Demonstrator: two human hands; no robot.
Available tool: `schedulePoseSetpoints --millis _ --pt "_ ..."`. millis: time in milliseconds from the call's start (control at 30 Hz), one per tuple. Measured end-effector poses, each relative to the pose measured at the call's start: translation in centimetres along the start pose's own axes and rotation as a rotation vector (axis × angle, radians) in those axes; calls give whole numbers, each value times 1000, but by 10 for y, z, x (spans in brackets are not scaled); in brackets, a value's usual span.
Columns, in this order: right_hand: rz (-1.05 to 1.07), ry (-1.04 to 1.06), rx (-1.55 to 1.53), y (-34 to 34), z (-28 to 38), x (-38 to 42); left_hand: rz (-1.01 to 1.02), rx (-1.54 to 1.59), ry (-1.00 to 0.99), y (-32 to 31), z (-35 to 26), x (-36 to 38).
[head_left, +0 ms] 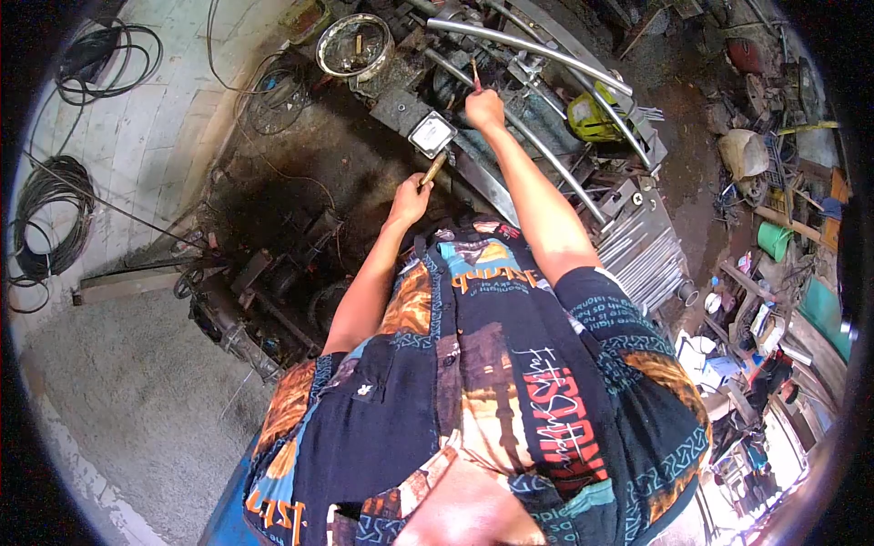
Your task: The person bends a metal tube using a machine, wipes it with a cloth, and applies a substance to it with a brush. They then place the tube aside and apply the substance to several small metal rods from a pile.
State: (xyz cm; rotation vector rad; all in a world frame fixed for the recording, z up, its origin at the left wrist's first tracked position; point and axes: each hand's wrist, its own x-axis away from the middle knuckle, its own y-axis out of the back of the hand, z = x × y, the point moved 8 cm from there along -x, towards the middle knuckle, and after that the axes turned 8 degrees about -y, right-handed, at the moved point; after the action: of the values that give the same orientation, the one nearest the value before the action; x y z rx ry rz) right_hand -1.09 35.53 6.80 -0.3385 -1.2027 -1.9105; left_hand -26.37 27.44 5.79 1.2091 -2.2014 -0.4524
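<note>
Meanwhile, metal tubes [528, 43] at upper right could shift if the right hand [485, 109], clenched round a slim tool [475, 76], bumps them; the left hand [410, 200] grips a stick [434, 168].

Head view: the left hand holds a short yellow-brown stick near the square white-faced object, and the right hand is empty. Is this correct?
Not quite: the right hand is not empty. The head view shows it holding a thin tool. The left hand does hold the short yellow-brown stick near the square white-faced object.
</note>
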Motion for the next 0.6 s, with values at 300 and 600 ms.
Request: schedulePoseSetpoints --millis 300,600 --pt "-70 -65 -107 14 19 -16 18 17 60 4 -7 1" --pt "48 -5 49 -5 5 -8 26 -6 55 5 -6 -1"
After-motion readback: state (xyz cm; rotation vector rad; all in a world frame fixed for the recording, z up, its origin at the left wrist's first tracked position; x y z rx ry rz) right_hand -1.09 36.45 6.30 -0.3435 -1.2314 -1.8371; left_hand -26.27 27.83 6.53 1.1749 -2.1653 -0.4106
